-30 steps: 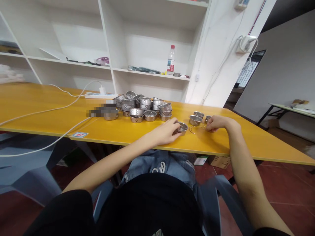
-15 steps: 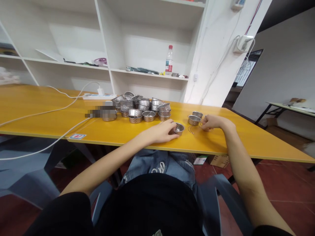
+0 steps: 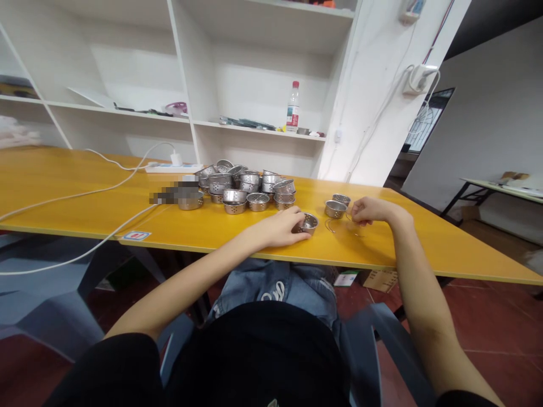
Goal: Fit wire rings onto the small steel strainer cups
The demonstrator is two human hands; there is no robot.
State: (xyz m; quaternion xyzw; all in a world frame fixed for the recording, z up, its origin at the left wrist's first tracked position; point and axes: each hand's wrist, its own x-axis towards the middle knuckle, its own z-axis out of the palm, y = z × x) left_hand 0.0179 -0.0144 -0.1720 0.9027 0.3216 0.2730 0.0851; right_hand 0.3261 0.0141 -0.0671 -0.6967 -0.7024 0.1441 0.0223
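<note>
My left hand (image 3: 283, 227) is wrapped round a small perforated metal cup (image 3: 311, 224) that rests on the table near its front edge. The fingers cover the cup's left side. My right hand (image 3: 368, 211) is closed in a pinch, and a thin curved wire (image 3: 348, 215) shows at its fingertips; part of the wire is hidden by the fingers. Between the two hands another thin curved wire (image 3: 329, 227) lies on the table. Just left of my right hand stand two more perforated cups, a nearer one (image 3: 335, 210) and a farther one (image 3: 341, 199).
A heap of perforated metal cups (image 3: 235, 195) stands left of centre on the yellow table (image 3: 85, 215). A blurred-out object (image 3: 173, 193) lies beside it. Behind are a power strip (image 3: 173, 168) with white cables and shelves holding a bottle (image 3: 292, 107).
My right hand has risen slightly off the table, and more of the wire in its fingers shows. My left hand stays on the cup. The view has shifted a little.
</note>
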